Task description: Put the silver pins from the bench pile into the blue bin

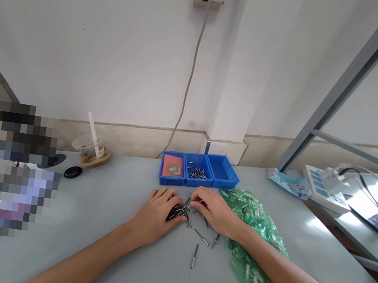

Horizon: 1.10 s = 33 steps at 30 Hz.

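My left hand [155, 214] is cupped round a small pile of metal pins [179, 212] that look like blind rivets, with thumb and fingers curled about them. At the pile's right side, the fingertips of my right hand [212, 206] are pinched together on a pin, partly hidden by the fingers. Loose pins [194, 256] lie on the table in front of the hands. Under my right forearm spreads a green plastic bag [257, 226] with small parts inside. Behind the hands, the middle blue tray [188, 182] holds more pins.
Beside it stand a blue tray with a red packet [173, 165] and another blue tray [223, 170]. Further left are a black round object [72, 172] and a cup with a straw [90, 144]. A blue packet [288, 183] and a white power strip [326, 189] lie right.
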Each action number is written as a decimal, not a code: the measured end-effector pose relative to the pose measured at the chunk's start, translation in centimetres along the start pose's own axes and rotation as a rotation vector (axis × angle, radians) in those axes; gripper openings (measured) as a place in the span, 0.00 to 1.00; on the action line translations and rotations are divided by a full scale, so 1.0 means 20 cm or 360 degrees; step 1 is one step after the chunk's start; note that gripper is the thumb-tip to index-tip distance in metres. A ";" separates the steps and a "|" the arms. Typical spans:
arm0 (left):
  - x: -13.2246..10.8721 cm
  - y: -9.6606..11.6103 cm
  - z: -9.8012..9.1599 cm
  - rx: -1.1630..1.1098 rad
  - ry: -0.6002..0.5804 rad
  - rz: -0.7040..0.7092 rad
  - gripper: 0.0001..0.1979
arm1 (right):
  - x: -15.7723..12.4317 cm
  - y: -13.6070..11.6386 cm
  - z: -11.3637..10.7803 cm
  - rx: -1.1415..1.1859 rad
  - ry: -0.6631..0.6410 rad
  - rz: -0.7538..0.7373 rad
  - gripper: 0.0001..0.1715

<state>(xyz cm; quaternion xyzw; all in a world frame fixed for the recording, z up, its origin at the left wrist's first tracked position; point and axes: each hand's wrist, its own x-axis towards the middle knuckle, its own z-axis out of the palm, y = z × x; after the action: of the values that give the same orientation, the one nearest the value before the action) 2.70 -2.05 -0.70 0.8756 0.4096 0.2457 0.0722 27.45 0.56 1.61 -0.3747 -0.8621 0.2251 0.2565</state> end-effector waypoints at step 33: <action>0.01 -0.03 0.02 -0.0108 0.0269 0.0101 0.10 | 0.00 -0.03 0.00 0.0124 0.0045 -0.0006 0.07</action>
<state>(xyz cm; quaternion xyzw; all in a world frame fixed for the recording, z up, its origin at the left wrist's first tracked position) 2.62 -1.52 -1.10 0.8613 0.3777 0.3347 0.0592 27.11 0.17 1.91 -0.3658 -0.8496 0.2529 0.2835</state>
